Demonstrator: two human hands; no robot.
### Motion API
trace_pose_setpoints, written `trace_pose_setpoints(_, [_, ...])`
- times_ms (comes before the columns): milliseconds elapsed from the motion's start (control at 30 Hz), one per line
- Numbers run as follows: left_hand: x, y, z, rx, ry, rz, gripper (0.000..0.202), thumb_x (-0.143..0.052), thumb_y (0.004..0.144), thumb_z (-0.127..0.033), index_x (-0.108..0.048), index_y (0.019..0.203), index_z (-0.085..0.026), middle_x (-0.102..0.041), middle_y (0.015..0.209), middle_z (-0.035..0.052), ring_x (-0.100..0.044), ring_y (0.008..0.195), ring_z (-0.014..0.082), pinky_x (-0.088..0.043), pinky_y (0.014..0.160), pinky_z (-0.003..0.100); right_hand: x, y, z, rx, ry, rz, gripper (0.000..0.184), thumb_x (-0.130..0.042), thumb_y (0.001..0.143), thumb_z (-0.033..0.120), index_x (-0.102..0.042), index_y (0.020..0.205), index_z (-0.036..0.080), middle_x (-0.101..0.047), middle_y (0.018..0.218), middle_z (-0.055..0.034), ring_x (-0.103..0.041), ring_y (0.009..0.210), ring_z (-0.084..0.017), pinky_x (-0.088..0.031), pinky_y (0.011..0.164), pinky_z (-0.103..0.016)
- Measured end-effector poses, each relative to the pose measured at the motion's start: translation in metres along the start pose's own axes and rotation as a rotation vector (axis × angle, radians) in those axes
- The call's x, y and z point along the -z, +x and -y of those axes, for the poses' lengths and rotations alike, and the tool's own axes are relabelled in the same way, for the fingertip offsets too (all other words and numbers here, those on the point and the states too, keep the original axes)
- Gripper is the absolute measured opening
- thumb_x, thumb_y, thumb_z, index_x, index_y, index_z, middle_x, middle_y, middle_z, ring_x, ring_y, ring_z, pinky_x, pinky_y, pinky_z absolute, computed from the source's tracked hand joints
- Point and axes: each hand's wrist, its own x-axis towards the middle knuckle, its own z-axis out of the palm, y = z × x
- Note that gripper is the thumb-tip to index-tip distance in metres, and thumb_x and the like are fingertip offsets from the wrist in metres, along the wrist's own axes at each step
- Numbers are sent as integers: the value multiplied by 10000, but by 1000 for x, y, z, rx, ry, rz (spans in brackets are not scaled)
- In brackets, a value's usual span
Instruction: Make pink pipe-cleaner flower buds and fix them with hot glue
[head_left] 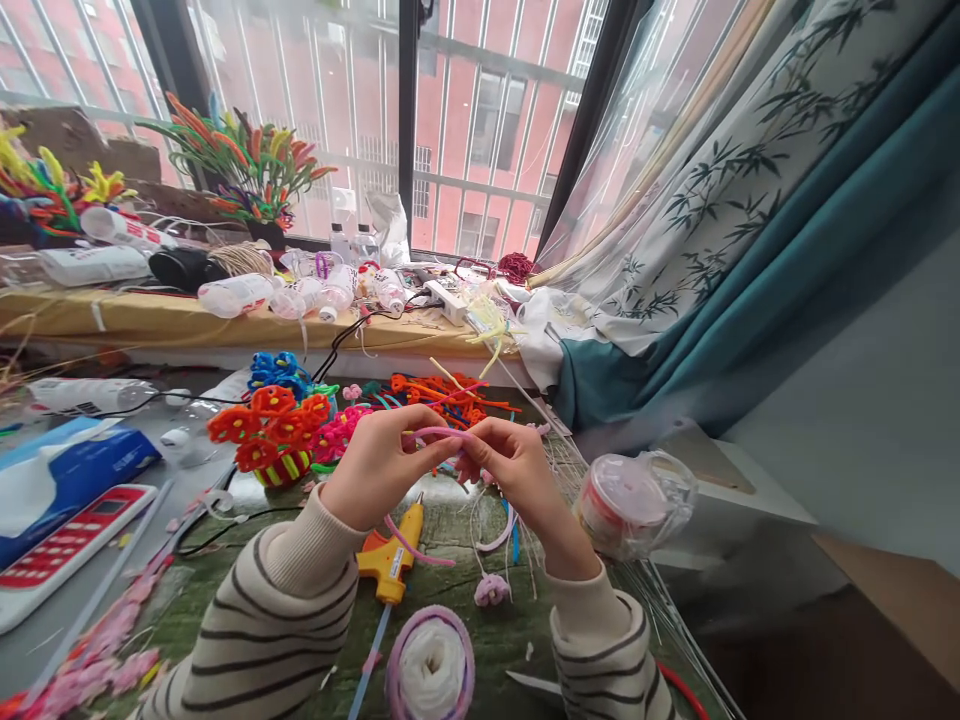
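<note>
My left hand (379, 462) and my right hand (517, 470) meet above the table, both pinching a pink pipe cleaner (439, 433) that arches between their fingertips. Its loose end curls down below my left hand toward an orange glue gun (390, 555) lying on the green mat (480, 640). A small pink pipe-cleaner flower (491, 590) lies on the mat below my right wrist. Both sleeves are cream with dark stripes.
Orange, blue and pink pipe-cleaner flowers (270, 425) stand left of my hands. A coil of pink wire around white material (431, 665) lies near me. A bagged tape roll (634, 505) sits at right. A red calculator (64, 545) and tissue pack (67, 475) lie left. The cluttered sill (187, 320) holds bottles.
</note>
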Motion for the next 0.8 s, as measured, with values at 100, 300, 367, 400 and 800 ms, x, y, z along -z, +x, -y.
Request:
trace_pose_setpoints(100, [-2,1,4,-16,-88,42,296,-680,766,-435,-700,752,-140,-637,626,13,-460,507,97,-332,445,194,0,1,2,-13,33,-35,331,-724,784,472,-658,708,157,-649,554,-2,-599,464,-120,-444,452,-224])
trace_pose_setpoints(300, [-1,1,4,-43,-166,92,232,-649,784,-355,-710,771,-132,-687,697,44,-544,591,127,-397,505,204,0,1,4,-14,-9,-21,313,-696,819,445,-643,693,164,-653,561,4,-597,471,-109,-442,459,-214])
trace_pose_setpoints(367, [1,1,4,-31,-155,89,242,-617,802,-351,-706,748,-133,-669,664,36,-545,590,129,-397,511,205,0,0,5,-9,-22,-2,305,-686,831,441,-650,707,165,-654,569,5,-601,483,-109,-449,473,-216])
trace_pose_setpoints(400, [2,1,4,-26,-153,72,249,-605,809,-352,-698,730,-135,-650,638,27,-537,578,124,-390,504,203,0,-1,6,-8,-26,5,305,-682,834,443,-652,712,165,-656,571,3,-602,487,-110,-450,477,-218])
trace_pose_setpoints(800, [-2,3,11,-36,-276,37,201,-658,805,-338,-697,790,-141,-681,730,34,-588,632,129,-448,552,197,-2,3,-4,-54,73,53,470,-592,857,590,-658,716,147,-653,595,-26,-590,501,-121,-446,495,-236])
